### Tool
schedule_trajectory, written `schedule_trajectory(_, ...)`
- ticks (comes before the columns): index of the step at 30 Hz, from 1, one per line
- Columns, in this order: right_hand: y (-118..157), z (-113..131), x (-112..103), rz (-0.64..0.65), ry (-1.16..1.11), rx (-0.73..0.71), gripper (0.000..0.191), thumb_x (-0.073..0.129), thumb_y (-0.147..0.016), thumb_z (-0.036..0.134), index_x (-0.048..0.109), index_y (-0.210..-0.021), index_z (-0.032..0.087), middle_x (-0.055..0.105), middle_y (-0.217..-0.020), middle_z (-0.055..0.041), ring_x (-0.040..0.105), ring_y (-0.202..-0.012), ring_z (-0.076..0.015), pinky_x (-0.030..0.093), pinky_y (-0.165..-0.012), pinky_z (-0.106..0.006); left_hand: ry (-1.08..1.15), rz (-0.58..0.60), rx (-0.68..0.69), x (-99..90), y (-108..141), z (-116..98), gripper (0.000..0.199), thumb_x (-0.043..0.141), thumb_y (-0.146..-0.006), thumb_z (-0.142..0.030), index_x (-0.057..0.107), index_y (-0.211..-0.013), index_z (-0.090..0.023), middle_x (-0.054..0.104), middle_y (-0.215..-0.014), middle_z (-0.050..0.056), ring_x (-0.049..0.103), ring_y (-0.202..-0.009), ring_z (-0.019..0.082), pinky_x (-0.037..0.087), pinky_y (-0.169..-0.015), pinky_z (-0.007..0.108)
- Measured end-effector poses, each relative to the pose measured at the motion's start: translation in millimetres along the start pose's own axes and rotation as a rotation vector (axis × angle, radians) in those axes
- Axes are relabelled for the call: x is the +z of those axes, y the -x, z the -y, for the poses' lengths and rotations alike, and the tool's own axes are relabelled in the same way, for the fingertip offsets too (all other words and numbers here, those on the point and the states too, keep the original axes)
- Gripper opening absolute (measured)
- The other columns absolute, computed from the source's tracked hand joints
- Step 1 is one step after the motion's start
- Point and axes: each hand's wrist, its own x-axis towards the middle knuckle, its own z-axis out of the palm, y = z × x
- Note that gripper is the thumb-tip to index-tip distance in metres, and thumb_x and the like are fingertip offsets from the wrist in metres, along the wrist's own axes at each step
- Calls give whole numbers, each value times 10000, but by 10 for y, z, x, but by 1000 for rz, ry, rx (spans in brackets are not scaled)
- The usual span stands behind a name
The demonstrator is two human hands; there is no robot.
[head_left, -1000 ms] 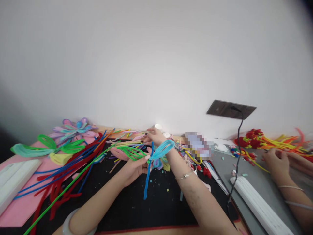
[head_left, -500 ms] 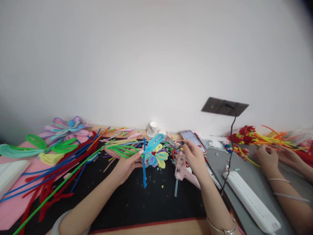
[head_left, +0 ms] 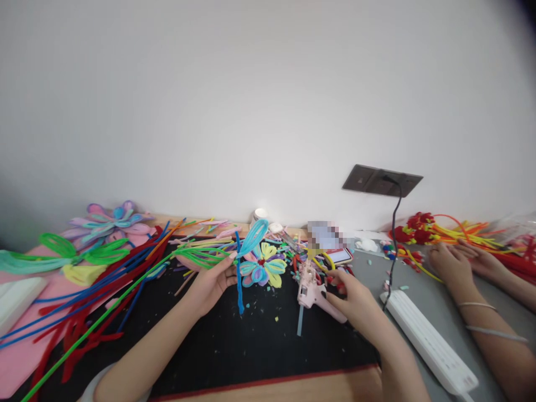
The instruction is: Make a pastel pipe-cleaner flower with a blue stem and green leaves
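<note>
My left hand [head_left: 215, 285] pinches a pipe-cleaner piece between thumb and fingers. It has an upright dark-blue strip [head_left: 240, 293] and a light-blue loop [head_left: 254, 239] leaning up to the right. Green pipe-cleaner loops [head_left: 201, 254] spread left from the same fingers; whether they join the held piece I cannot tell. Just behind lies a multicoloured pipe-cleaner flower [head_left: 274, 267] with a red centre. My right hand [head_left: 355, 301] is at the handle of a pink glue gun [head_left: 307, 290], thumb and fingers apart around it. A clear glue stick [head_left: 300, 321] pokes from the gun.
Red and blue pipe cleaners, a long green stem [head_left: 100, 324] and a large pastel flower [head_left: 111, 223] lie left. Behind are a paper cup [head_left: 259, 214] and a phone [head_left: 343, 255]. Right are a power strip [head_left: 431, 343], its cord [head_left: 394, 245] and another person's hands [head_left: 450, 265] with red-yellow flowers.
My right hand has come down and back from above the glue gun's front to its handle. My left hand has shifted slightly left with the blue pipe-cleaner piece.
</note>
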Motion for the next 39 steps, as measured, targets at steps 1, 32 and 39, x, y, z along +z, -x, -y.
schedule_trajectory(1,20,8,25,-22,-4,-7,335,570,-666,285,631,-977,174,656,-829,-74,604,-704,-215,485,-630,-330,-4,-2,-9,-1,1,-1,131,650,-764,-239,636,-871,-164,689,-732,32,648,-650,148,522,-601,242)
schedule_trajectory(32,-170,1109,733,384,-1070,-50,183,648,-735,340,671,-830,186,584,-680,11,484,-584,-119,392,-516,-217,-378,29,56,282,245,117,222,687,-707,-370,692,-765,-155,664,-667,44,617,-601,147,502,-564,241)
schedule_trajectory(39,-175,1070,786,379,-1219,44,142,683,-694,290,665,-762,166,588,-674,7,445,-562,-105,344,-526,-219,-482,-70,59,327,225,126,263,696,-683,-402,693,-755,-149,678,-669,58,629,-613,171,514,-579,268)
